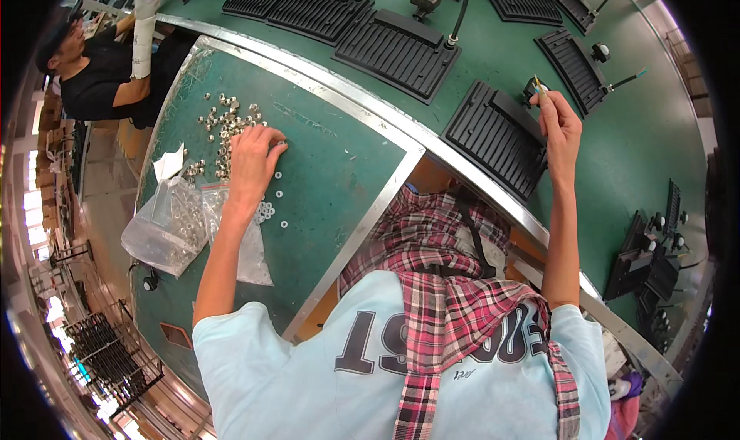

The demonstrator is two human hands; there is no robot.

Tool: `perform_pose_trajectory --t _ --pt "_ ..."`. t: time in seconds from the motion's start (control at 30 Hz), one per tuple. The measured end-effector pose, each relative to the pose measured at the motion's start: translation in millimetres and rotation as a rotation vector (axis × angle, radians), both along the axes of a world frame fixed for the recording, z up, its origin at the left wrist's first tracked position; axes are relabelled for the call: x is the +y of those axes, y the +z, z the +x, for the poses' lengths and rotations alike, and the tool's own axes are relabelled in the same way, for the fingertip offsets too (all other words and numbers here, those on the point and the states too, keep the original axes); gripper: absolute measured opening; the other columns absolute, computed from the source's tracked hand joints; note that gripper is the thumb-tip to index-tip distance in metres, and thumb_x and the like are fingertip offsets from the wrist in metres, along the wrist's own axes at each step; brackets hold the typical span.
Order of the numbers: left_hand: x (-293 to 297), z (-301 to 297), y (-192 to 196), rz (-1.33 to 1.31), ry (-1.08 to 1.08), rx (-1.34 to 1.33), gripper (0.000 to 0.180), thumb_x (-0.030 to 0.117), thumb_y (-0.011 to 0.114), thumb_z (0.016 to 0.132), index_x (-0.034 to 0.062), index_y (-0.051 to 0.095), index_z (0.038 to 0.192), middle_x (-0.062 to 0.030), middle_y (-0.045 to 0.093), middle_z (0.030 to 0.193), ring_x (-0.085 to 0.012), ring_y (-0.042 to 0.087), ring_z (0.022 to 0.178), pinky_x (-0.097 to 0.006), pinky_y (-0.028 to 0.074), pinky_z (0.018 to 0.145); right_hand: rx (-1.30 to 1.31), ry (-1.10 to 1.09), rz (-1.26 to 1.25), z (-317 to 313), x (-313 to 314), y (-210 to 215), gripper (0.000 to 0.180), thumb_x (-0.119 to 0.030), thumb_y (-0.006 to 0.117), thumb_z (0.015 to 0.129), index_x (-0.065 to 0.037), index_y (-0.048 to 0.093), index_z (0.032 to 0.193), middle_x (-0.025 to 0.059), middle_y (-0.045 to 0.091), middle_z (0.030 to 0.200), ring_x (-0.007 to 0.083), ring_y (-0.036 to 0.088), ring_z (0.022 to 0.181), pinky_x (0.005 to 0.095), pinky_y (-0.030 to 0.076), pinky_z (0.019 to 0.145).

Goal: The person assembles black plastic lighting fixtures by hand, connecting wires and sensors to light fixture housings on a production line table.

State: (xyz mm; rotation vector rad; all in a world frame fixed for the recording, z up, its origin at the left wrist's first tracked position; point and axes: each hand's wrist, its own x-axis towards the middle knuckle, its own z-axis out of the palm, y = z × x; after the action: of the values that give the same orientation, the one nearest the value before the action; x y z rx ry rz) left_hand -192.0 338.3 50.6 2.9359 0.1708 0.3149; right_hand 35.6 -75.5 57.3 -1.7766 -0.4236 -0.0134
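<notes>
On the smaller green table my left hand [257,159] is closed, thumb and forefinger pinched at a small metal nut that barely shows. Beside it lies a scattered pile of shiny metal nuts [228,128]. Several white washers [265,210] are spread near my wrist. Over the long green bench, my right hand [561,124] pinches a cable [539,87] near its end, where thin coloured wires stick out. Below that hand rests a black ribbed floodlight housing [493,136], face down; a small sensor head at its edge is partly hidden by my fingers.
Clear plastic bags [173,228] of small parts lie left of my forearm. More black floodlight housings [401,53] with cables line the bench. A metal edge strip [347,105] borders the tables. A co-worker [100,74] stands at the far left. A phone-like object [176,335] lies near the table's corner.
</notes>
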Motion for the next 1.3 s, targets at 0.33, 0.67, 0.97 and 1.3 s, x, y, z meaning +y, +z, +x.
perform_pose_trajectory --t 0.33,0.67,0.97,1.3 --pt "-85.2 67.6 6.7 -1.191 0.168 -0.071 0.018 0.008 0.063 0.094 -0.0030 0.067 0.107 -0.0096 0.071 0.097 -0.0126 0.066 0.092 -0.025 0.050 0.085 0.004 0.179 -0.177 -5.8 -8.4 7.0 0.020 -0.018 0.057 0.095 -0.002 0.066 0.089 0.0015 0.061 0.072 0.0076 0.051 0.064 0.0253 0.042 0.061" --pt "-214.9 164.7 -17.0 -2.005 -0.170 0.142 0.025 0.012 0.062 0.097 -0.0014 0.061 0.119 -0.0082 0.066 0.100 -0.0123 0.061 0.088 -0.027 0.053 0.086 0.114 0.373 -0.186 -8.0 -19.3 17.0 0.022 -0.023 0.056 0.092 -0.005 0.067 0.085 0.0018 0.059 0.065 0.0112 0.048 0.059 0.0290 0.038 0.057" --pt "-227.3 170.9 -22.6 -1.973 -0.267 0.221 0.024 0.008 0.063 0.095 -0.0058 0.062 0.114 -0.0095 0.068 0.097 -0.0143 0.066 0.086 -0.030 0.054 0.087 0.122 0.417 -0.212 -5.4 -22.3 18.3 0.023 -0.025 0.054 0.087 -0.005 0.065 0.081 0.0047 0.057 0.065 0.0156 0.049 0.062 0.0329 0.040 0.063" --pt "-230.0 168.1 -29.1 -2.185 -0.247 0.309 0.022 0.008 0.064 0.095 -0.0046 0.062 0.113 -0.0113 0.068 0.098 -0.0151 0.065 0.085 -0.031 0.056 0.086 0.159 0.409 -0.141 -7.2 -21.6 23.1 0.028 -0.028 0.055 0.090 -0.003 0.064 0.079 0.0019 0.053 0.064 0.0118 0.044 0.061 0.0306 0.034 0.059"
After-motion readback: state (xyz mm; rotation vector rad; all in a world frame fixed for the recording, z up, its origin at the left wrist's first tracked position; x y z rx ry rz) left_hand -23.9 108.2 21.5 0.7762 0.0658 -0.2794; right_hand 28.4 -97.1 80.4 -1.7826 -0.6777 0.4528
